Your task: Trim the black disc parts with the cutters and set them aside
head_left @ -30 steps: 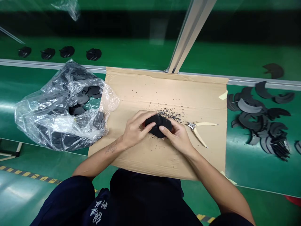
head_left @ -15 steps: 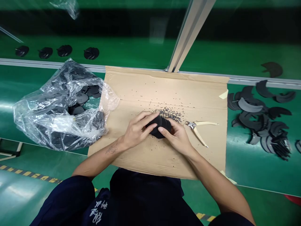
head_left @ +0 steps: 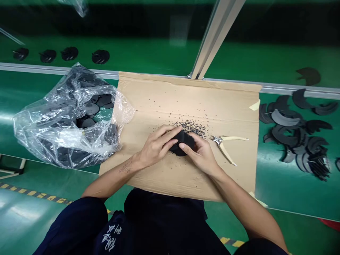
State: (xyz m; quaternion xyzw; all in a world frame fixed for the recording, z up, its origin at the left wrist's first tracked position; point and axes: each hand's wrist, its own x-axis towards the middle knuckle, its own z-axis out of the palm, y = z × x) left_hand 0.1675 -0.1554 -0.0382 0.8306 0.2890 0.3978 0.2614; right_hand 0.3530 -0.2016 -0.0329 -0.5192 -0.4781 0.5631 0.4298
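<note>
- The left hand (head_left: 158,144) is closed around a stack of black rounded pieces (head_left: 183,146); its fingers lie over the top of the stack; it grips tight.
- The right hand (head_left: 202,154) grips the other side of the stack; its thumb and fingers curl in and press on the black pieces.
- The stack sits between the two hands; it is held just above a cardboard sheet (head_left: 212,102), and you can't tell if it touches the sheet.
- Lots of tiny black crumbs (head_left: 190,127) lie on the cardboard just past the fingers of both hands; more are dotted near the wrists.
- Pliers with pale handles (head_left: 223,148) lie open on the cardboard, just to the right of the right hand; they don't touch it.
- A clear plastic bag (head_left: 34,131) sits well left of the left hand; it is full of black pieces and lies against the edge of the cardboard.
- A messy pile of curved black pieces (head_left: 287,134) lies on the green bench (head_left: 276,194), well right of the right hand.
- Four round black pieces (head_left: 69,54) sit in a row, far past the left hand; a metal rail (head_left: 58,68) runs between them and the bag.
</note>
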